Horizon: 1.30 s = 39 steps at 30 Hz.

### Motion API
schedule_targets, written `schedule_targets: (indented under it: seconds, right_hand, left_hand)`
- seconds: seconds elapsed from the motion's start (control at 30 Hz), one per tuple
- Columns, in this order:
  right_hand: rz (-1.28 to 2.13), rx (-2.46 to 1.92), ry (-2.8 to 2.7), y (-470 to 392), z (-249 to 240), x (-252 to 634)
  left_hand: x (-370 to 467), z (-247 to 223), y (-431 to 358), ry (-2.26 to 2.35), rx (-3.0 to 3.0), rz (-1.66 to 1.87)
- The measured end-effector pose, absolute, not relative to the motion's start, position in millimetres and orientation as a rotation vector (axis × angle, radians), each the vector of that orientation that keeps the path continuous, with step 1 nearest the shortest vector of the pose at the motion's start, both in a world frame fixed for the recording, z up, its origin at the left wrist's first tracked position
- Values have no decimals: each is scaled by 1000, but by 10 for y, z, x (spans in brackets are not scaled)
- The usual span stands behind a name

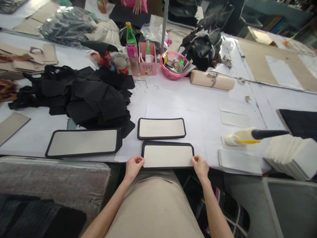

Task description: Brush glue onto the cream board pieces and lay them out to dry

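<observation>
A cream rectangular panel with a black border lies at the table's front edge, before my body. My left hand pinches its left end, and my right hand pinches its right end. Just behind it rests a similar bordered panel, which neither hand touches. Further left is a stack of longer bordered panels. Thin pale sheets lie to the right of my right hand, with a white glue container and a yellow-handled tool behind them.
Black fabric pieces are heaped at the left. Behind stand a pink box, a green bottle and a pink basket. White pads are stacked at the right. Another person's hand shows at the far side.
</observation>
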State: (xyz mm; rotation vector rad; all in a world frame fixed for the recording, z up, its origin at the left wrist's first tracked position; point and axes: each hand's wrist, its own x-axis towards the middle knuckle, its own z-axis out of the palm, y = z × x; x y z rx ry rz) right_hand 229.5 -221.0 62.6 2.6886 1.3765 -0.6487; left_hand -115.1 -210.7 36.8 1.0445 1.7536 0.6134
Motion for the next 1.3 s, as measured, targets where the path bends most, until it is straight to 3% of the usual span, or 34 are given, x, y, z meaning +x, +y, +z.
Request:
schedule_targets:
  seconds: [1.3]
  right_hand:
    - [-720,2762,1307,-2197,585,2321]
  left_hand:
    - [-1201,261,-2085,1759,994,543]
